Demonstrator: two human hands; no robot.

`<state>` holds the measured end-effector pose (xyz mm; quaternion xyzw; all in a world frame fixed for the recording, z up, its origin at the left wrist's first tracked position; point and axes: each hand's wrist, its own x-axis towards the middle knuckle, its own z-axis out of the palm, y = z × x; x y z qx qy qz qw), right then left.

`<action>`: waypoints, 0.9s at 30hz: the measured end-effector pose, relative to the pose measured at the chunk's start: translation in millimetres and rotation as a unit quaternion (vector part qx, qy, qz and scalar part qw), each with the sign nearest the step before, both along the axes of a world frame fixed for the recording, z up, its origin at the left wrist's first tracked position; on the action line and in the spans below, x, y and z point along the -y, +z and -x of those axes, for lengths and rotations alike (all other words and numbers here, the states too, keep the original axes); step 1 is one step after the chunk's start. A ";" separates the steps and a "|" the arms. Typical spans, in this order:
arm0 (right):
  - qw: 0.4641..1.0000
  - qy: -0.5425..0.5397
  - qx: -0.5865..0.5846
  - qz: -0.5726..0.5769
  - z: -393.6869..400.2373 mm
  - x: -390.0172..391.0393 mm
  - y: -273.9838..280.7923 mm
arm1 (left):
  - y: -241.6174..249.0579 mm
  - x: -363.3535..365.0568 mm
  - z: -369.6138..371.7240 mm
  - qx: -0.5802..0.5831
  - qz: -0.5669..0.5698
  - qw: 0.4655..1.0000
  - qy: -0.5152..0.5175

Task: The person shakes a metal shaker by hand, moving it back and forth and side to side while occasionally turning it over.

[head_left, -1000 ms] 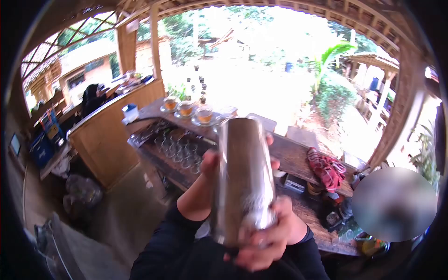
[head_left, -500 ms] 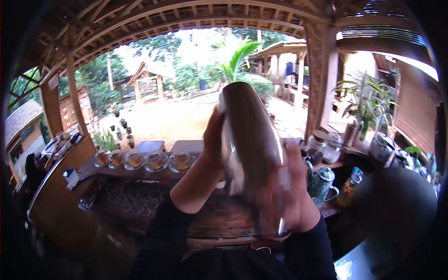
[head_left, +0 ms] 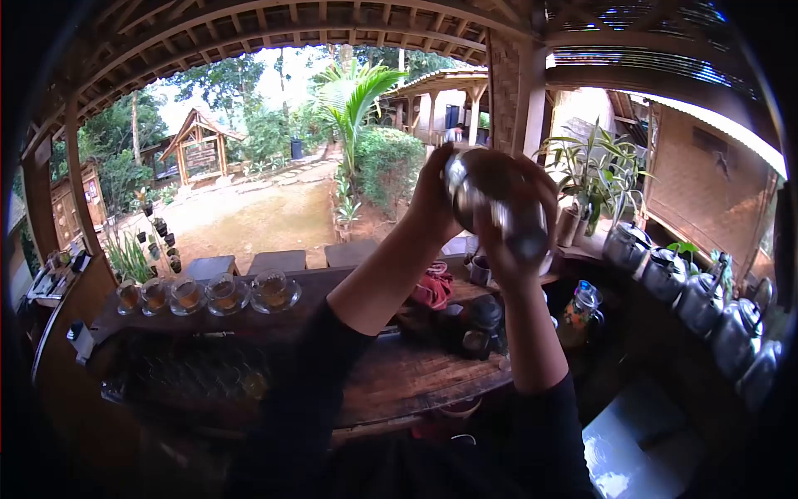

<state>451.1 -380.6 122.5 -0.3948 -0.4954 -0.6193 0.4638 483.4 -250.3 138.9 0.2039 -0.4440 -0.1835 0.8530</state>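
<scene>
Raised in front of me is a shiny metal cocktail shaker [head_left: 492, 185], blurred by motion and tilted with one end toward me. My left hand [head_left: 436, 193] is wrapped around its left side. My right hand [head_left: 517, 254] closes on its lower right part, and some fingers are hidden behind the metal. Below the hands, a dark glass jar [head_left: 482, 316] stands on the wooden counter [head_left: 407, 374]. Beyond it lies a crumpled red cloth [head_left: 434, 287].
Several glass cups [head_left: 223, 293] on saucers line the counter's far left edge. Upturned glasses [head_left: 199, 374] sit in a dark recess nearer me. At right are a patterned pitcher [head_left: 580, 312] and several metal kettles [head_left: 698, 303]. A potted plant [head_left: 594, 170] stands behind.
Both hands have lifted the shaker up and to the right, and its tilt has changed. My view has turned rightward, showing more kettles and uncovering the jar and red cloth.
</scene>
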 end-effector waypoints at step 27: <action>0.962 0.135 -0.201 0.122 40.3 -67.3 13.9 | -30.1 -65.0 14.2 -0.108 -0.059 0.926 0.357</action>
